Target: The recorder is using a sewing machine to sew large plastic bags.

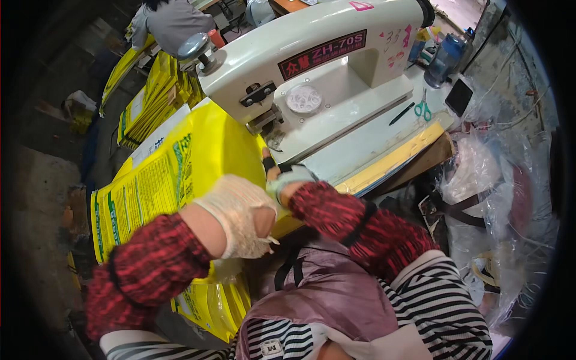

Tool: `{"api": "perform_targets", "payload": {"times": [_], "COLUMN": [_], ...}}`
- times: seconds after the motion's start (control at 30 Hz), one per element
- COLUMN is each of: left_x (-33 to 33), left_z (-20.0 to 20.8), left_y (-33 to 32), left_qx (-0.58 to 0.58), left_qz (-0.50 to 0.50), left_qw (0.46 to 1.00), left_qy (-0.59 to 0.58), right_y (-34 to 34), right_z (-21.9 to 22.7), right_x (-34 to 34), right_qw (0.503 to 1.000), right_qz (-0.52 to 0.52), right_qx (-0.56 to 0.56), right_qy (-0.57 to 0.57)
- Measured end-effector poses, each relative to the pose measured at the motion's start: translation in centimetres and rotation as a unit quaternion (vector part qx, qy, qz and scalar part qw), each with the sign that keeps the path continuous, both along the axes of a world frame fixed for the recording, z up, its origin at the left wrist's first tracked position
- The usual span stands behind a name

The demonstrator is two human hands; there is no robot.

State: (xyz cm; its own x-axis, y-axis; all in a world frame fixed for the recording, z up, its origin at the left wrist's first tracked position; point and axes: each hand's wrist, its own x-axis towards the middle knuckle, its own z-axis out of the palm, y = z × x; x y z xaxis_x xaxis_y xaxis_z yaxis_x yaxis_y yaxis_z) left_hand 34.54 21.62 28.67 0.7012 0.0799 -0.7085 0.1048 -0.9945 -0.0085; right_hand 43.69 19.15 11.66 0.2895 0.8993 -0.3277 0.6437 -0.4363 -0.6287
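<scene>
Head view: the cream-gloved left hand point(239, 210) and pale-gloved right hand point(292, 177) are touching a glossy yellow, green-printed, rectangular bag point(157, 189), their grip unclear; it is bulging beside a white, arched sewing machine point(249, 63).

Teal scissors point(423, 110) between pen point(402, 114) and black phone point(459, 97).

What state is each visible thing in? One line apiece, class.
Sewing machine: running or not, unclear
Yellow bag: bent, edge at machine
Left hand: gloved, at the bag
Right hand: gloved, one finger bare
Phone: flat, screen dark
Scissors: lying flat
Pen: lying flat
Bottle: upright
</scene>
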Motion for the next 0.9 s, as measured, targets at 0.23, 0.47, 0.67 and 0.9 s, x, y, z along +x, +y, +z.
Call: {"api": "perform_targets", "payload": {"times": [0.23, 0.47, 0.67, 0.9], "left_x": [-3.6, -0.7, 0.0, -3.5], "left_z": [-12.4, -3.3, -0.6, -13.2], "left_y": [-7.5, 2.7, -2.8, -2.6], "left_qx": [-0.169, 0.057, -0.05, -0.337], "left_qz": [0.02, -0.19, -0.083, 0.073], "left_qw": [0.952, 0.971, 0.991, 0.921], "left_qy": [-0.256, -0.136, 0.096, -0.182], "right_y": [-0.3, -6.5, -3.0, -0.4], "right_z": [-4.4, -3.0, 1.9, 1.1], "right_x": [-0.3, -1.1, 0.3, 0.9], "right_qw": [0.994, 0.996, 0.995, 0.978], "right_qz": [-0.024, 0.034, 0.014, -0.069], "right_qx": [-0.099, -0.07, -0.099, -0.179], "right_qy": [0.034, 0.048, 0.026, 0.079]}}
